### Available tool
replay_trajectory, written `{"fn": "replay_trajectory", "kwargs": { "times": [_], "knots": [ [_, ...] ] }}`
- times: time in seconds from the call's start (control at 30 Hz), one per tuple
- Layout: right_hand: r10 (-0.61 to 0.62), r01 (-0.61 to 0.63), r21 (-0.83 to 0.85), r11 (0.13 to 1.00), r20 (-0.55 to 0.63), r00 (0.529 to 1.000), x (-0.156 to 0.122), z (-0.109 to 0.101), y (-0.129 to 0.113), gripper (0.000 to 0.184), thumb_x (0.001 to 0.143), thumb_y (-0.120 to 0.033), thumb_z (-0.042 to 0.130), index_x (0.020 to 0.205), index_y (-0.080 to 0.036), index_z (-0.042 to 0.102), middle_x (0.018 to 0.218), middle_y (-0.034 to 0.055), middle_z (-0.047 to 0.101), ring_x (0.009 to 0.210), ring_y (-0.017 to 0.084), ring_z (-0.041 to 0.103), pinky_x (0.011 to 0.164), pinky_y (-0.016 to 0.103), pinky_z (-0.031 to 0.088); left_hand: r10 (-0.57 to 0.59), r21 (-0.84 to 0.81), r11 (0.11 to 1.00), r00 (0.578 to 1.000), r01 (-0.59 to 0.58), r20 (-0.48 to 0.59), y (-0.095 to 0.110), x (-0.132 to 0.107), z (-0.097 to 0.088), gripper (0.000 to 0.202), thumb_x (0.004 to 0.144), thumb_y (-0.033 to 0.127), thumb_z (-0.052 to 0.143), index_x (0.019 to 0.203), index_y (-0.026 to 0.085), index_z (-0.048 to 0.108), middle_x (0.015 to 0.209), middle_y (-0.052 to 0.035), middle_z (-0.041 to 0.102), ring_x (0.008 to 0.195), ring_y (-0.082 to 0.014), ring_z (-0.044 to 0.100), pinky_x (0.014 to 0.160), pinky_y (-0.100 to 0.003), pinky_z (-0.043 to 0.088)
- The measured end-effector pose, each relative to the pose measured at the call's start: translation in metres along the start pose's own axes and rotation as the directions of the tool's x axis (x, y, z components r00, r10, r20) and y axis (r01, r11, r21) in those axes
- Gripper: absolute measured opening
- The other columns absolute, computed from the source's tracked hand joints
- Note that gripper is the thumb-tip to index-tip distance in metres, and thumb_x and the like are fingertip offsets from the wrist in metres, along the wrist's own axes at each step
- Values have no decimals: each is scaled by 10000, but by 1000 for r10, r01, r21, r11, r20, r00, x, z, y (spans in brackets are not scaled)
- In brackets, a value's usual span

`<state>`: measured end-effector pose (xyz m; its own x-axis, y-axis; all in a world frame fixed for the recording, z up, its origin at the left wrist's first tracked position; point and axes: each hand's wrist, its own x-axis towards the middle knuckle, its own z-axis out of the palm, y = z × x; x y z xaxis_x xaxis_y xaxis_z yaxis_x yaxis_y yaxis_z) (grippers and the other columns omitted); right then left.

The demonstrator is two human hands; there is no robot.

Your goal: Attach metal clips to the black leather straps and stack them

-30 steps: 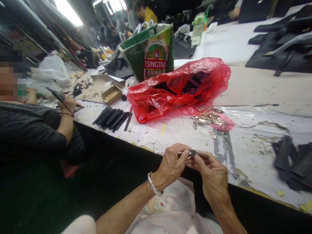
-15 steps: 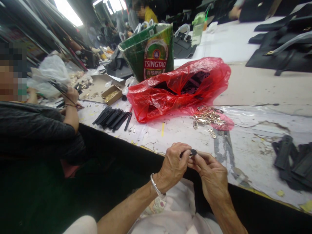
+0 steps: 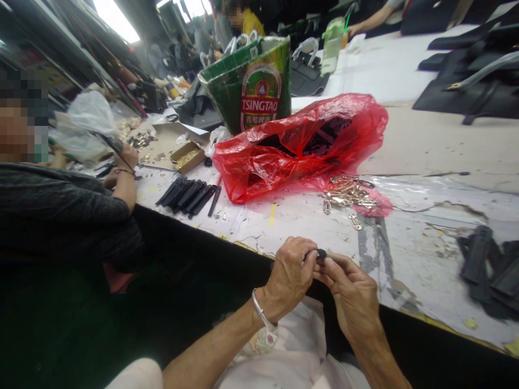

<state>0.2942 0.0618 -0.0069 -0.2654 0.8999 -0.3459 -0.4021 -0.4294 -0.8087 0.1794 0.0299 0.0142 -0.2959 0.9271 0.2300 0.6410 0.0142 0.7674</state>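
Observation:
Close together at the table's front edge, my left hand [image 3: 292, 273] and my right hand [image 3: 353, 289] pinch a small black strap piece [image 3: 321, 253] between thumbs and fingers. Most of that piece is hidden by the fingers. Just beyond them, a heap of gold-coloured metal fittings [image 3: 346, 193] lies on the table, one fitting [image 3: 354, 221] apart from the rest. Dark strap pieces [image 3: 482, 265] are piled to the right of my right hand. Further left, several black straps [image 3: 187, 195] lie in a neat row.
An open red plastic bag [image 3: 300, 151] with dark pieces inside sits behind the fittings. Behind it stands a green Tsingtao carton [image 3: 259, 92]. A small box of gold bits [image 3: 187, 156] is at left, near a co-worker's arm [image 3: 125, 189]. Black bags [image 3: 470, 81] lie at far right.
My hands stay nearly in place, and the black piece between them shows a little less. The co-worker's hands at left shift slightly. Another person's arm now reaches in at the back right.

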Motion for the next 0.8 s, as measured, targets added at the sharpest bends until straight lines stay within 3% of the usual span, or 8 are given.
{"fn": "replay_trajectory", "kwargs": {
  "times": [0.27, 0.37, 0.5, 0.63, 0.8],
  "knots": [
    [-31, 31, -28, 999, -5, 1000, 2, -2, 4, 271, 652, -381, 880, 774, -176, 750, 760, 39, 706, 644, 146, 662, 599, 233, 581, 18, 10, 1000, 1000, -18, 1, 2, 0, 0, 186, 881, 144, 490, 894, 127, 674, 960, -112, 695, 921, -221, 615, 879, -360, 490],
    [-59, 58, -75, 995, -15, 998, 3, -5, 7, 273, 680, -392, 859, 793, -174, 740, 770, 39, 704, 644, 154, 656, 611, 258, 581, -113, -128, 984, 991, 122, 78, 5, 0, -2, 200, 893, 188, 489, 912, 133, 680, 912, -91, 697, 859, -200, 626, 829, -329, 500],
    [-85, 82, -153, 985, -8, 996, 4, -9, 8, 271, 710, -402, 830, 822, -176, 731, 758, 35, 697, 638, 155, 637, 637, 273, 562, -241, -369, 870, 935, 326, 259, 7, -1, -5, 240, 921, 269, 476, 939, 131, 671, 821, -57, 687, 735, -160, 636, 705, -266, 513],
    [-149, 150, -253, 956, 25, 989, 3, -12, 6, 224, 756, -387, 785, 813, -178, 726, 682, 8, 649, 605, 130, 567, 574, 225, 484, -256, -492, 778, 912, 390, 320, 4, -1, -6, 240, 909, 289, 502, 971, 119, 660, 776, -46, 673, 707, -161, 660, 690, -260, 534],
    [-211, 224, -346, 911, 76, 975, 3, -11, 2, 192, 792, -374, 741, 802, -184, 721, 611, -26, 565, 562, 109, 469, 526, 203, 421, -238, -508, 753, 893, 418, 382, 4, -1, -7, 250, 900, 264, 504, 1015, 116, 670, 814, -58, 675, 743, -171, 671, 716, -275, 541]
  ]
}}
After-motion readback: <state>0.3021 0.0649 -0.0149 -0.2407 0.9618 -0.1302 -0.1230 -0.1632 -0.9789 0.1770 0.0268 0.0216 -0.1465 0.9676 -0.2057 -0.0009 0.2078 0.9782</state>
